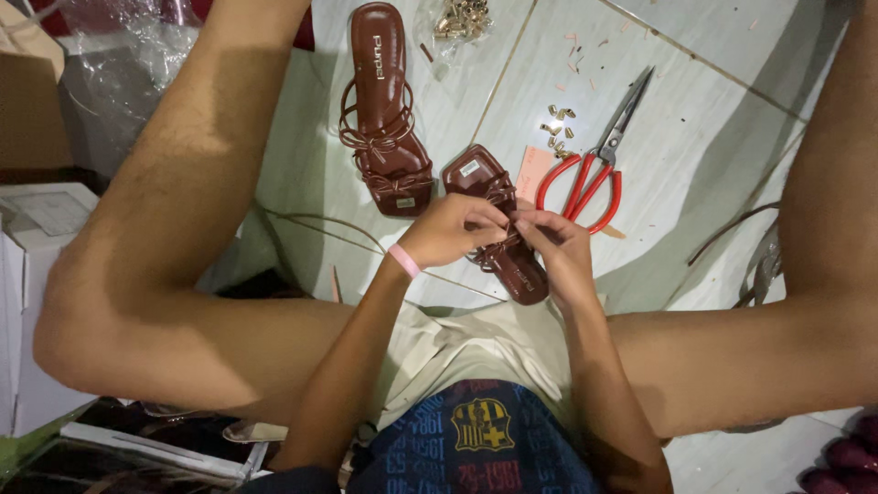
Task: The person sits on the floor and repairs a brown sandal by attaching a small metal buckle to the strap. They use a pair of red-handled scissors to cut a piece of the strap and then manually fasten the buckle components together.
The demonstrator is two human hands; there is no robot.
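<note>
A brown strappy sandal point(487, 183) lies on the tiled floor between my knees, toe end towards me. My left hand point(448, 230), with a pink band on the wrist, and my right hand point(558, 247) meet over its middle and pinch its thin brown straps. The fingertips of both hands touch each other at the strap. A second matching brown sandal point(382, 101) with bow-tied straps lies flat just beyond it, to the left.
Red-handled scissors point(594, 160) lie on the floor right of the sandals, beside several small gold metal clips point(558, 123) and a pink card point(532, 169). A clear bag of gold clips point(460, 18) sits farther away. White box point(37, 247) at left. My bent legs flank the work area.
</note>
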